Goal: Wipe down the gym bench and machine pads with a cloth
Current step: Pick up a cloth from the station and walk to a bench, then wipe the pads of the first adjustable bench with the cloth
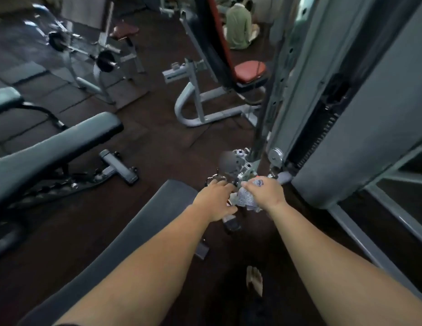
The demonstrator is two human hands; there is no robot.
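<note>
Forearms (134,267) reach ahead: my right hand (264,191) clutches the cloth (246,200); my left hand (213,198) has a grip I cannot tell. The bench pad (146,220) runs lengthwise, just left of the cloth, nearer my left hand.

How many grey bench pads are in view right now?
3. A short pad is cut off at the left edge, a long pad lies just below it, and a near pad runs under the left forearm. Others may be hidden.
</note>
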